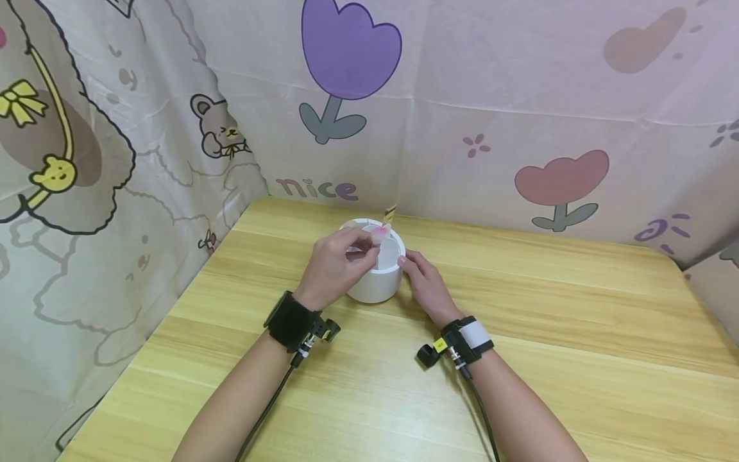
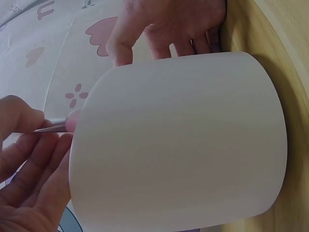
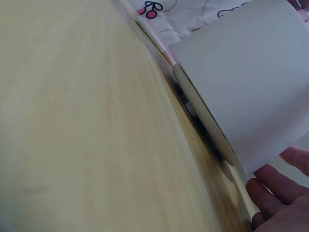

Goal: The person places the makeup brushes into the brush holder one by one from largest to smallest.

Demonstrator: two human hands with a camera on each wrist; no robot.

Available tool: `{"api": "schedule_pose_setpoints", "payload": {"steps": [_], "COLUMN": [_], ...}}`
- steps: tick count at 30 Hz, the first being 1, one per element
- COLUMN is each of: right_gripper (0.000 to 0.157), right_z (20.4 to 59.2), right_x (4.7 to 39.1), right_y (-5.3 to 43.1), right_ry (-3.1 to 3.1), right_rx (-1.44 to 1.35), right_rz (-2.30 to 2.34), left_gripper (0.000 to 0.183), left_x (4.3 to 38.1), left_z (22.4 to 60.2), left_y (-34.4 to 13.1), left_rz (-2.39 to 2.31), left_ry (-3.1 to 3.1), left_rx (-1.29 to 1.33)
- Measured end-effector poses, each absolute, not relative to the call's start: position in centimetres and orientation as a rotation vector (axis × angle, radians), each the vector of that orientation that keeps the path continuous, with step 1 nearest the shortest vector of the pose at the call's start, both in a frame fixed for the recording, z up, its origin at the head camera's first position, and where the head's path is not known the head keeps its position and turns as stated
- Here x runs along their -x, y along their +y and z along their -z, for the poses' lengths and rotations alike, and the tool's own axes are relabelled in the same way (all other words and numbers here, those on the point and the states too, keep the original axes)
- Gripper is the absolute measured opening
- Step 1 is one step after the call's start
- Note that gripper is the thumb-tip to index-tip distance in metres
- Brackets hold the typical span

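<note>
A white round container (image 1: 375,287) with inner dividers stands upright on the table. My left hand (image 1: 337,266) is over its open top, thumb and fingertips pinching what looks like a makeup brush (image 1: 379,233) with a pink and white tuft. In the left wrist view, a tapered silver part of the brush (image 2: 54,126) shows between the fingers, its pink end at the rim. My right hand (image 1: 426,282) holds the container's right side, thumb near the rim. A gold-and-black striped piece (image 1: 389,214) sticks up beyond the tuft; its lower end is hidden.
The wooden table (image 1: 554,321) spreads widely to the right of the container. Behind and to the left hangs a printed cloth (image 1: 439,115) meeting the table's edges. Each wrist wears a strapped camera (image 1: 428,355) with a black cable running back along the forearm.
</note>
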State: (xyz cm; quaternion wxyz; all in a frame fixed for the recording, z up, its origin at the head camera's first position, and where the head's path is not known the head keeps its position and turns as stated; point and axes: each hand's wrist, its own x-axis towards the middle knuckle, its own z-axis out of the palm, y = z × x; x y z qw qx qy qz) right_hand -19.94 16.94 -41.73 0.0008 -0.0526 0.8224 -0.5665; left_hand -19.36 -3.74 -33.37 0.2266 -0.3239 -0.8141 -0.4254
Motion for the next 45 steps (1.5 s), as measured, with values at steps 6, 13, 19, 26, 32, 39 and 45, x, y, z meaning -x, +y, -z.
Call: {"api": "schedule_pose_setpoints", "payload": {"steps": [6,13,19,26,32,39,45], "right_gripper": [0.060,0.061,0.061,0.061,0.061,0.061,0.062], "right_z": [41.8,41.8,41.7,41.7,41.6,41.6,41.7], "right_x": [20.0,20.0,20.0,20.0,19.9,19.9,20.0], "right_y": [17.0,17.0,16.9,16.9,16.9,16.9,16.9], "right_ry": [2.588,2.578,2.567,2.575,2.566,2.567,2.569], "right_rx": [0.160,0.157,0.170,0.168,0.165,0.160,0.153], "right_rz": [1.771,1.778,1.785,1.783,1.781,1.776,1.781], "left_gripper": [0.012,0.012,0.012,0.013,0.012,0.011,0.012], "left_x": [19.2,19.3,19.5,19.7,20.2,21.0,21.7], "left_z": [33.2,32.6,32.0,31.6,31.6,32.2,32.9], "left_y": [-3.9,-4.5,-5.5,-6.7,-7.2,-8.0,-8.7], "left_rz": [1.153,1.129,1.143,1.189,1.149,1.101,1.075], "left_ry": [-2.261,-2.246,-2.227,-2.233,-2.233,-2.268,-2.320], "left_rx": [0.898,0.891,0.845,0.755,0.679,0.581,0.512]}}
